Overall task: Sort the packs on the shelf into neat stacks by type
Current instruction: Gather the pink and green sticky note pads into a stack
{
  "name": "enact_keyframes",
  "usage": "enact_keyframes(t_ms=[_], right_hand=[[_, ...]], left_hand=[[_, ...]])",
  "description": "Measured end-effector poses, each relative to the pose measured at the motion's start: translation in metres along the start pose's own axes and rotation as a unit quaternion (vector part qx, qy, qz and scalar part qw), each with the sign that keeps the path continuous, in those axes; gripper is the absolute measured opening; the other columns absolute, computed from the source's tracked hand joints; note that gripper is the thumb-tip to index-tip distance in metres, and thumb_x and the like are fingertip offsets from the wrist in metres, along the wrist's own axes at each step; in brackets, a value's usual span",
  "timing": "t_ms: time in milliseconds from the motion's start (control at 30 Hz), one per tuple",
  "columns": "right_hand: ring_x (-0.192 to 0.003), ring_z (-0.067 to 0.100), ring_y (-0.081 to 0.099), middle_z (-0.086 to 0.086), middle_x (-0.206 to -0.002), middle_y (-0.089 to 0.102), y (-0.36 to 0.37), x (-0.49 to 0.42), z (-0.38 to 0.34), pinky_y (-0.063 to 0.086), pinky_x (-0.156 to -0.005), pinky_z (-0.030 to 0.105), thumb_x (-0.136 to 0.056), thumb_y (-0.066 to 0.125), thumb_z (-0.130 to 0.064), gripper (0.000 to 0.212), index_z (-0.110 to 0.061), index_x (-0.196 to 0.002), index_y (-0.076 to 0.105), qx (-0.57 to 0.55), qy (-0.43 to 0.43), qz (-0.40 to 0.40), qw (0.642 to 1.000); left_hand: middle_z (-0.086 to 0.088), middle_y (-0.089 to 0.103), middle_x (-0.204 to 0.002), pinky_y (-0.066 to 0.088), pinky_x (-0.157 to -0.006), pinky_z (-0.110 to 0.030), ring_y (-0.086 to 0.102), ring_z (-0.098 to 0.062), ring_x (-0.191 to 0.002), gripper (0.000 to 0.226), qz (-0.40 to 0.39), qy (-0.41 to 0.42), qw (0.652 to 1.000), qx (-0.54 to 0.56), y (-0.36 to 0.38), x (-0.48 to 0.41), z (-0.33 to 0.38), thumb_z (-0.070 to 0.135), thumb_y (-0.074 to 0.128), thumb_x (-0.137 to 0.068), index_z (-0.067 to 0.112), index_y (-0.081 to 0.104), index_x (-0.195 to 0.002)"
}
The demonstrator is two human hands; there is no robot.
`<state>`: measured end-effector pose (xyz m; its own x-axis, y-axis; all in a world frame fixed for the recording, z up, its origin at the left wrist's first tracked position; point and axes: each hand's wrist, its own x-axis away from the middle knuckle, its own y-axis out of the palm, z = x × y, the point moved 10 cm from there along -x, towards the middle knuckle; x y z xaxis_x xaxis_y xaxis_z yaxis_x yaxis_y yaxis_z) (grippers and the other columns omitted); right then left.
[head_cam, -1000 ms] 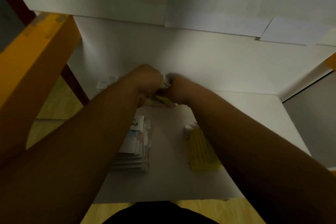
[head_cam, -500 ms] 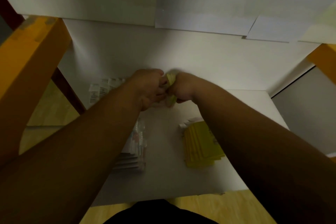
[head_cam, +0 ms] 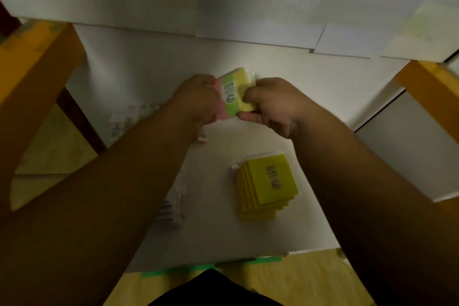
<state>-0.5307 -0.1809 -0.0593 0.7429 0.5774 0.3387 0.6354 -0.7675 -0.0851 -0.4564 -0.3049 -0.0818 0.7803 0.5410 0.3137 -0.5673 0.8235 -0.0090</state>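
Both hands hold a small bundle of multicoloured packs [head_cam: 234, 93], striped pink, green and yellow and marked 2209, above the back of the white shelf [head_cam: 218, 231]. My left hand [head_cam: 196, 102] grips its pink edge and my right hand [head_cam: 270, 104] pinches its yellow edge. A stack of yellow packs [head_cam: 267, 187] marked 2207 lies fanned on the shelf below my right hand. A stack of white packs [head_cam: 173, 204] sits mostly hidden under my left forearm. More white packs with barcodes [head_cam: 124, 122] lie at the back left.
Orange shelf posts stand at the left [head_cam: 32, 77] and right [head_cam: 429, 84]. White paper sheets [head_cam: 248, 7] line the back wall. Green tape [head_cam: 211, 266] marks the shelf's front edge above the wooden floor [head_cam: 298, 281].
The hands have lifted the bundle from the shelf's back and turned it so its coloured face shows. The view has shifted, and the right post has come into sight.
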Motion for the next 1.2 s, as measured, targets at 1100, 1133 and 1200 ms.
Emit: enact_keyframes(t_ms=[1100, 1133, 1200], right_hand=[[-0.105, 0.023, 0.068, 0.008, -0.117, 0.069, -0.257, 0.137, 0.162, 0.059, -0.089, 0.035, -0.102, 0.053, -0.02, 0.025, -0.012, -0.125, 0.061, -0.121, -0.012, -0.02, 0.992], [-0.103, 0.022, 0.068, 0.006, -0.115, 0.068, -0.255, 0.136, 0.166, 0.06, -0.087, 0.034, -0.102, 0.053, -0.021, 0.02, -0.014, -0.12, 0.062, -0.107, -0.008, -0.018, 0.994], [-0.097, 0.019, 0.068, 0.002, -0.108, 0.068, -0.252, 0.136, 0.168, 0.06, -0.084, 0.033, -0.103, 0.052, -0.023, 0.012, -0.02, -0.109, 0.062, -0.061, -0.008, -0.008, 0.998]], left_hand=[[-0.012, 0.073, -0.108, 0.058, -0.072, -0.032, 0.072, -0.022, -0.087, 0.033, 0.027, -0.073, 0.979, 0.189, 0.284, 0.153, -0.131, 0.031, 0.049, -0.101, 0.011, 0.061, -0.123], [-0.012, 0.073, -0.107, 0.057, -0.073, -0.033, 0.071, -0.022, -0.085, 0.031, 0.04, -0.067, 0.979, 0.189, 0.279, 0.152, -0.133, 0.029, 0.051, -0.101, 0.01, 0.062, -0.122], [-0.012, 0.072, -0.108, 0.057, -0.076, -0.034, 0.068, -0.024, -0.087, 0.027, 0.061, -0.058, 0.98, 0.181, 0.271, 0.151, -0.134, 0.026, 0.053, -0.1, 0.011, 0.063, -0.12]])
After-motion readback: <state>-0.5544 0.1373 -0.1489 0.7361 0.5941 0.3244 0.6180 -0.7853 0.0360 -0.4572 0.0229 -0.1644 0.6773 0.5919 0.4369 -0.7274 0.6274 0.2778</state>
